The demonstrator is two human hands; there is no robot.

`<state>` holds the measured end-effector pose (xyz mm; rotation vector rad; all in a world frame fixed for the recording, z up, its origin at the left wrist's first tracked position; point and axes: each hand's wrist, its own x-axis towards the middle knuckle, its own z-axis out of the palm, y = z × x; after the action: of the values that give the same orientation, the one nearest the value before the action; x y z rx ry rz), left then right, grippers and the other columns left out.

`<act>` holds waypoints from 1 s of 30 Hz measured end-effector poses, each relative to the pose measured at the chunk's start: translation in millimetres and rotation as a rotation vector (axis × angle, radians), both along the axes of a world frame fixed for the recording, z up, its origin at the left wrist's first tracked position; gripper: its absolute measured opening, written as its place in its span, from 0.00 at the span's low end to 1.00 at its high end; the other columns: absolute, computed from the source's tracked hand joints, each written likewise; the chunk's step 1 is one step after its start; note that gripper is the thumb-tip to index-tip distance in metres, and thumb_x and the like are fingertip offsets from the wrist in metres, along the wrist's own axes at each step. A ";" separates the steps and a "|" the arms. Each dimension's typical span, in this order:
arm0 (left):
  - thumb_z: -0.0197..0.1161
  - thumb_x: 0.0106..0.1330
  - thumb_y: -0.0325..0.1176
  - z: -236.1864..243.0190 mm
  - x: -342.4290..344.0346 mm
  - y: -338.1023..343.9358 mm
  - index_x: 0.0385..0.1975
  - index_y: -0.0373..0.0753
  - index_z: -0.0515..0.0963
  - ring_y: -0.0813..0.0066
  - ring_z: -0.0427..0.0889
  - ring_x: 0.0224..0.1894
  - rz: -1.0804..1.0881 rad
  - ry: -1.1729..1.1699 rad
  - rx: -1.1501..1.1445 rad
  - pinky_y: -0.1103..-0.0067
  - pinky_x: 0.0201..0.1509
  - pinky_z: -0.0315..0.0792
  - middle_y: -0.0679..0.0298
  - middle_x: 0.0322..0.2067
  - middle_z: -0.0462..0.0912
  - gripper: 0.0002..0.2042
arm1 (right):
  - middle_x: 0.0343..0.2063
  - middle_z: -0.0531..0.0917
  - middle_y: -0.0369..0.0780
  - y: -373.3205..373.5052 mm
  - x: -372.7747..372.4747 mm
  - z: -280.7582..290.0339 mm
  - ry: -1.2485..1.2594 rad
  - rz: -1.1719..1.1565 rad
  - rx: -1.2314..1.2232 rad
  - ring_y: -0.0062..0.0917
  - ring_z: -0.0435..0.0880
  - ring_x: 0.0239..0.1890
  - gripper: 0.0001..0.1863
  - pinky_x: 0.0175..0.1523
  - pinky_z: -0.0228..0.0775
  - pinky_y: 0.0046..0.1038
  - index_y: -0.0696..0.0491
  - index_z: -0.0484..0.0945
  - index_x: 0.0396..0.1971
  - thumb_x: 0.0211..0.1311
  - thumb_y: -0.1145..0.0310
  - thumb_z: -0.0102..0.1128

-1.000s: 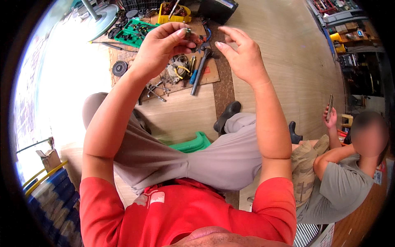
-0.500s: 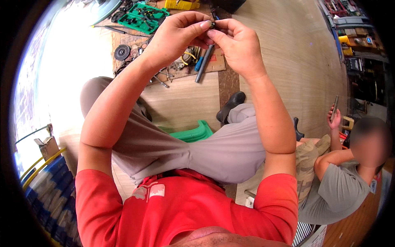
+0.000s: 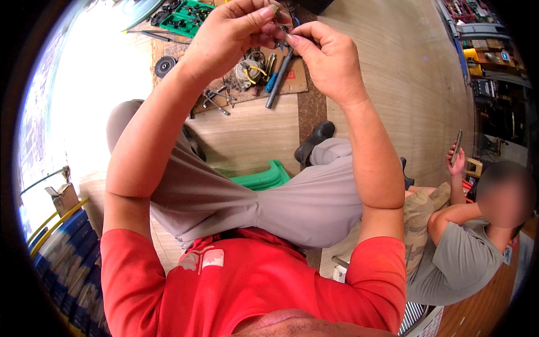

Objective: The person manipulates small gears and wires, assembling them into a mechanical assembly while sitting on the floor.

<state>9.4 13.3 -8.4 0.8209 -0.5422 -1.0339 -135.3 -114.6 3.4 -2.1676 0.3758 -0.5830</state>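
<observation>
Both my arms reach out to the top of the view, hands raised above the cardboard. My left hand (image 3: 227,39) is closed, its thumb pressed against the fingers on a small dark part (image 3: 274,8) whose kind I cannot make out. Just right of it, my right hand (image 3: 334,64) pinches thumb and forefinger together close to the left fingers. What sits in that pinch is too small and too hidden to name. Below the hands lie a dark grey tube (image 3: 279,81), a blue-handled tool (image 3: 271,82) and a round metal part with a yellow-handled tool (image 3: 248,73).
A cardboard sheet (image 3: 293,84) bears metal wrenches (image 3: 216,104) and a black wheel (image 3: 165,66). Behind it lies an open green tool case (image 3: 181,19). A green stool (image 3: 264,177) shows between my legs. At right a seated person (image 3: 466,253) holds a phone (image 3: 457,147).
My left hand has shifted up and slightly left. My right fingertips have moved a little lower, away from the left thumb, so the two pinches are farther apart.
</observation>
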 end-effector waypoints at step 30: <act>0.50 0.74 0.44 31.3 111.9 55.6 0.44 0.38 0.73 0.72 0.73 0.36 0.435 0.072 -0.053 0.74 0.37 0.72 0.64 0.32 0.73 0.14 | 0.33 0.84 0.47 -288.2 -234.5 -99.0 0.785 -0.564 -0.504 0.38 0.84 0.37 0.11 0.42 0.74 0.35 0.53 0.84 0.35 0.54 0.64 0.66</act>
<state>121.3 69.0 23.0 0.8070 -0.3082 -0.6430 -369.8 -402.8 -95.6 -2.7281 1.4186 -0.0753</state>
